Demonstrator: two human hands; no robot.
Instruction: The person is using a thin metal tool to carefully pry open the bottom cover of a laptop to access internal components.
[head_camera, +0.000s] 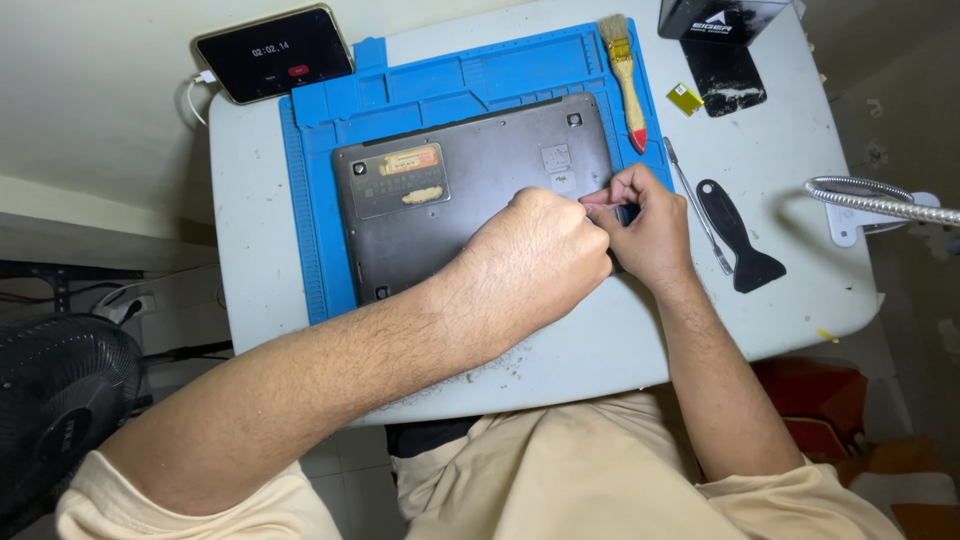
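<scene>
Grey upturned laptop base (470, 190) lies on a blue silicone mat (330, 110) mid-surface; left hand (530, 260) fisted on its right edge, right hand (645, 225) beside it pinching a small dark part, unidentifiable.

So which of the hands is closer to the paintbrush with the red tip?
Right. The right hand sits just below the paintbrush, near its red tip. The left hand is farther away, lower left, over the laptop.
</scene>
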